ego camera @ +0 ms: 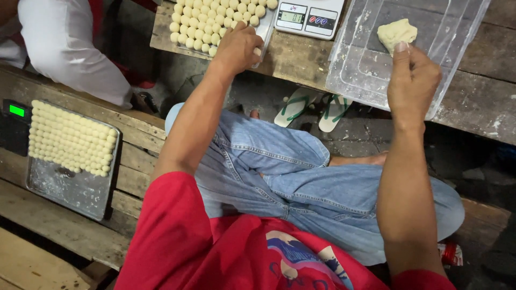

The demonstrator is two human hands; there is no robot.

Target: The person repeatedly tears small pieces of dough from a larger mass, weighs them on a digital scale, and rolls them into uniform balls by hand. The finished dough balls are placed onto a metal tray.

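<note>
Far-left tray [70,188]: I see a metal tray on the wooden bench, its upper half packed with neat rows of small pale dough balls [70,140], the lower half bare and floury. A dark scale with a green display [16,111] sits just beside it.
Co-worker: a white sleeve [64,43] at the top left, not part of my hands.
Left hand [239,47]: curled, knuckles up, resting at the near edge of a second tray [161,35] on the table. Its fingertips touch the last row of balls [215,21]; I cannot tell whether a ball is pinched under them.
White scale [307,16]: just right of that tray, nothing on its platform.
Right hand [411,80]: fingers closed, pinching a ragged lump of dough [396,33] held up over the clear plastic tub [365,80].
Step in hand: I judge this as portioning, one ball being set down while the lump waits.
Next move: it calls for a small, even pinch off the lump, without disturbing the packed rows.
</note>
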